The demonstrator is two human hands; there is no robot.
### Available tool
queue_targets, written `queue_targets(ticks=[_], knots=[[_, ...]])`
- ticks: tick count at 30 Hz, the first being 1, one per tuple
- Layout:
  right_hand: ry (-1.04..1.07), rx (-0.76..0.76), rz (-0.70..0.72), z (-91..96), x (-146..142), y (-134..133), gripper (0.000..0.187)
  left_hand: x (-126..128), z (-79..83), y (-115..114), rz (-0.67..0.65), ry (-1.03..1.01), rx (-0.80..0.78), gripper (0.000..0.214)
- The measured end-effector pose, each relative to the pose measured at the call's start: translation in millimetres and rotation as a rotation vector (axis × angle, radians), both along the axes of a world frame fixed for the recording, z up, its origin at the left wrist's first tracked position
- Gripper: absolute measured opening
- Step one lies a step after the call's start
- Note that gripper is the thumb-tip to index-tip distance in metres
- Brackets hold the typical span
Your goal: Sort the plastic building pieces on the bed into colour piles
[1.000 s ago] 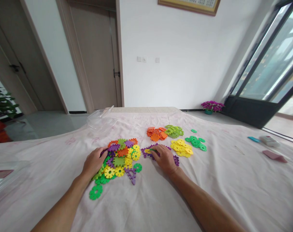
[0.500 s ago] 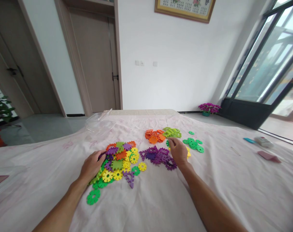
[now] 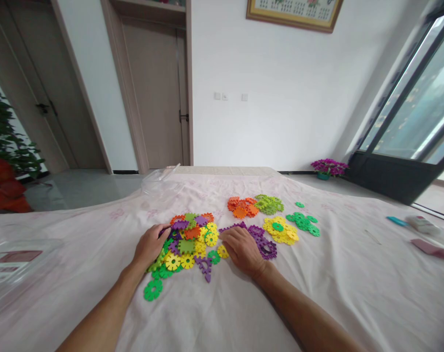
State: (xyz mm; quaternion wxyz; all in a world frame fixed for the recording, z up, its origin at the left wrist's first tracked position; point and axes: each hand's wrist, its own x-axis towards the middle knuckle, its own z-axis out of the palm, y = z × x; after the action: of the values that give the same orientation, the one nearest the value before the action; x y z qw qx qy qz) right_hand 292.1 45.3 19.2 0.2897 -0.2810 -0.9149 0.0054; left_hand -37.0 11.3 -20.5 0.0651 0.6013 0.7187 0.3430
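Note:
My left hand [image 3: 151, 248] rests against the left side of a mixed heap of plastic gear-shaped building pieces [image 3: 187, 246]. Its thumb and fingers close on a dark purple piece [image 3: 165, 231] at the heap's edge. Palm down, my right hand [image 3: 243, 250] hovers at the front left of a purple pile [image 3: 264, 246], fingers extended toward the heap and holding nothing I can see. Close to those fingers lie a yellow disc [image 3: 222, 252], a green disc [image 3: 214, 257] and a purple triangular piece [image 3: 204, 268]. Part of the purple pile is hidden behind the right hand.
Sorted piles lie farther back: orange [image 3: 241, 211], lime [image 3: 269, 204], yellow with one green disc [image 3: 287, 234] and green [image 3: 303, 222]. Clear plastic packaging [image 3: 159, 183] and a clear box [image 3: 20, 266] are on the left. A pink cloth piece [image 3: 432, 249] lies far right.
My right hand has moved left and nearer from the yellow pile to the purple one. A green disc now shows on the yellow pile. The left hand stays at the heap; the view has turned slightly left.

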Motion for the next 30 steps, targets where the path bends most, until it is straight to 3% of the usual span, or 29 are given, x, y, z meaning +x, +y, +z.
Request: queue_targets(ticks=[4, 16, 30], knots=[[-0.119, -0.040, 0.082, -5.1, -14, -13, 0.022, 2, 4.3, -3, 0.050, -0.120, 0.017, 0.041], [-0.180, -0.026, 0.192, -5.8, -15, -8, 0.032, 0, 8.6, -7, 0.172, -0.312, 0.136, 0.042], [-0.243, 0.040, -0.007, -15.3, -21, -4, 0.033, -2, 11.0, -7, 0.228, -0.339, 0.153, 0.047]])
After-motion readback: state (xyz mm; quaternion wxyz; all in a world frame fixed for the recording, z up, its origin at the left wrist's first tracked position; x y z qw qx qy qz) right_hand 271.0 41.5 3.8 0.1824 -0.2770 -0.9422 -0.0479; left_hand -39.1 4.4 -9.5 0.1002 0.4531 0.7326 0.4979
